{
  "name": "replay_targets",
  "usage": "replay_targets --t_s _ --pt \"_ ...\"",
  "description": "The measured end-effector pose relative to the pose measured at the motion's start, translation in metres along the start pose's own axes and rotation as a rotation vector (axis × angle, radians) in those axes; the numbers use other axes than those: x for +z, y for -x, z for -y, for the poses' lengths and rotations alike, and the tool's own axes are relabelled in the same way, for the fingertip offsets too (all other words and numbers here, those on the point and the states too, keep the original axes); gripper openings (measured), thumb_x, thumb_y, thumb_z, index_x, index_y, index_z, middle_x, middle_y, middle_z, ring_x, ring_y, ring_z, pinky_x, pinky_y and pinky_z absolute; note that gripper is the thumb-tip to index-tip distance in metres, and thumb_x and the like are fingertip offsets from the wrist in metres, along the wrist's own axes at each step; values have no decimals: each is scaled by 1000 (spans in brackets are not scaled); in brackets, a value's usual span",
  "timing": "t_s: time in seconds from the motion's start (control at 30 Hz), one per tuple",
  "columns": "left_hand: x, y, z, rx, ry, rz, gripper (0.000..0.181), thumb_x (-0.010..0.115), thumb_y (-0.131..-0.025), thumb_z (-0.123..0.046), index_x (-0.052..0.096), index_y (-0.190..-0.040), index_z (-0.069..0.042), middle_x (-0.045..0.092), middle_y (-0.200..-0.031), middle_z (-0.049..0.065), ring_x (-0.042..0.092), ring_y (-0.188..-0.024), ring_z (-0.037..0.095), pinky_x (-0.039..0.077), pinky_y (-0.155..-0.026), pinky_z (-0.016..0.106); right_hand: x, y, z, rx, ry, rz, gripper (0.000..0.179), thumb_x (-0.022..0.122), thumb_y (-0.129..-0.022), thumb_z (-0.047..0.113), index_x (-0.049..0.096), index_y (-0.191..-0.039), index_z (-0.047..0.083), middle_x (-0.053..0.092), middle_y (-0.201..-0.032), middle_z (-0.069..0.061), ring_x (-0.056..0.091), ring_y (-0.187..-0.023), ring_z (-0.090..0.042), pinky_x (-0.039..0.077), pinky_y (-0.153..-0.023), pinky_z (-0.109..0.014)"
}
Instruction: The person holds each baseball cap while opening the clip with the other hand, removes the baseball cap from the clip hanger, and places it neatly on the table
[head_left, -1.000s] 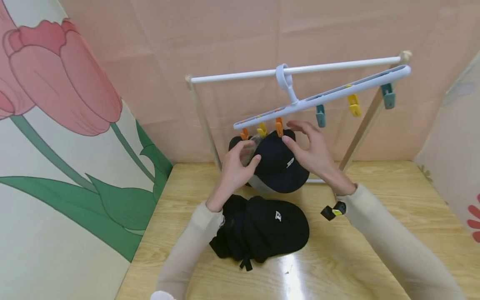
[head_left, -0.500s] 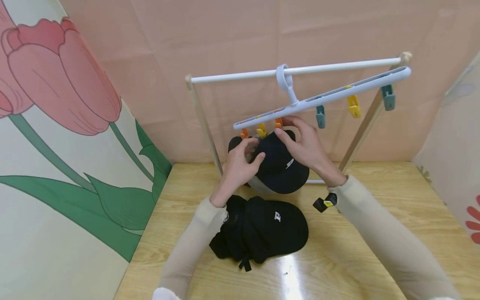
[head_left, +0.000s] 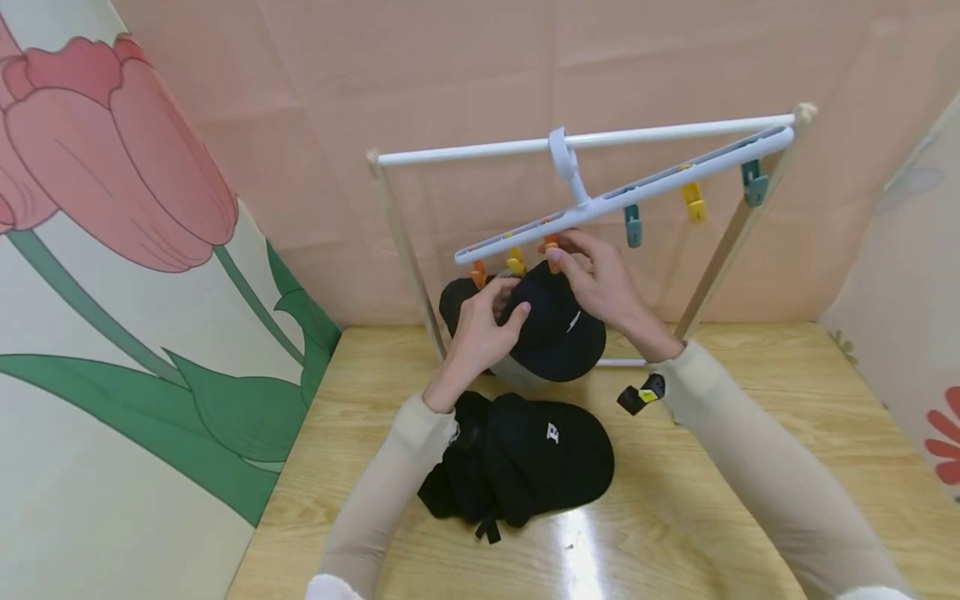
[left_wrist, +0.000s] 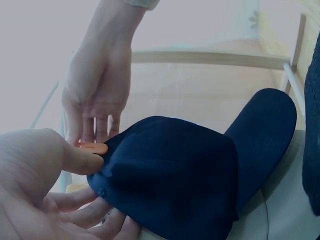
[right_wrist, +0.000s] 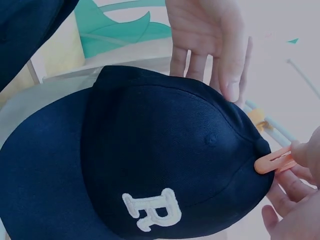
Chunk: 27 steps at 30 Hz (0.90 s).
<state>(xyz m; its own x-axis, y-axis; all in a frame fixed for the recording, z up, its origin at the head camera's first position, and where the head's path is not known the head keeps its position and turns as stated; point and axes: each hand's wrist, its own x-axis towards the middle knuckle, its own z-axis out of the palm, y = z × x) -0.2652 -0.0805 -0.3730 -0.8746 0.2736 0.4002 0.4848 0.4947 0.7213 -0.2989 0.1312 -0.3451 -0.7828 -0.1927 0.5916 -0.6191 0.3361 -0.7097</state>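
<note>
A dark navy cap [head_left: 561,354] with a white letter R hangs tilted under the left half of a pale blue clip hanger [head_left: 618,200]. My right hand [head_left: 606,279] pinches an orange clip [right_wrist: 272,162] between thumb and fingers, the clip's tip on the cap's crown. My left hand [head_left: 483,332] holds the same cap from its left side, thumb on the near face and fingers behind. Beside it, partly hidden by my left hand, hang another dark cap [head_left: 453,302] and a grey cap [head_left: 517,371], near an orange peg [head_left: 478,273] and a yellow peg [head_left: 516,262].
The hanger hooks over a white rod [head_left: 480,152] on a wooden-legged stand. Its right half carries teal [head_left: 633,227] and yellow [head_left: 694,204] clips. More black caps [head_left: 570,458] lie stacked on the wood-grain table [head_left: 720,517], with a pink cloth wall behind.
My right hand has moved left and slightly up to the orange clip and now pinches it. The hanger and cap have shifted left, and my left hand has moved slightly right onto the cap.
</note>
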Motion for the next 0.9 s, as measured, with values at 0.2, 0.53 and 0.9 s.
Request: replay_targets --t_s 0.2,0.53,0.9 --pt "0 -2 0 17 -19 -5 33 66 -106 -17 67 -137 -6 76 -123 12 74 -107 25 59 -96 42 2 -2 1 35 -21 15 29 63 -108 12 70 -135 2 75 -119 -22 67 -111 -34 44 -110 -59" --pt "2 -7 3 9 -46 -36 25 67 -107 -22 75 -127 -8 79 -115 9 70 -81 20 53 -69 32 10 -3 5 6 -28 7 31 64 -107 8 70 -136 1 76 -122 -20 69 -119 -34 52 -105 -54" --pt "1 -10 1 -42 -63 -105 21 73 -103 -23 77 -120 -12 80 -120 8 77 -110 21 61 -90 42 18 -6 5 33 -73 -24 33 67 -105 8 71 -138 2 77 -123 -19 71 -113 -27 54 -95 -24"
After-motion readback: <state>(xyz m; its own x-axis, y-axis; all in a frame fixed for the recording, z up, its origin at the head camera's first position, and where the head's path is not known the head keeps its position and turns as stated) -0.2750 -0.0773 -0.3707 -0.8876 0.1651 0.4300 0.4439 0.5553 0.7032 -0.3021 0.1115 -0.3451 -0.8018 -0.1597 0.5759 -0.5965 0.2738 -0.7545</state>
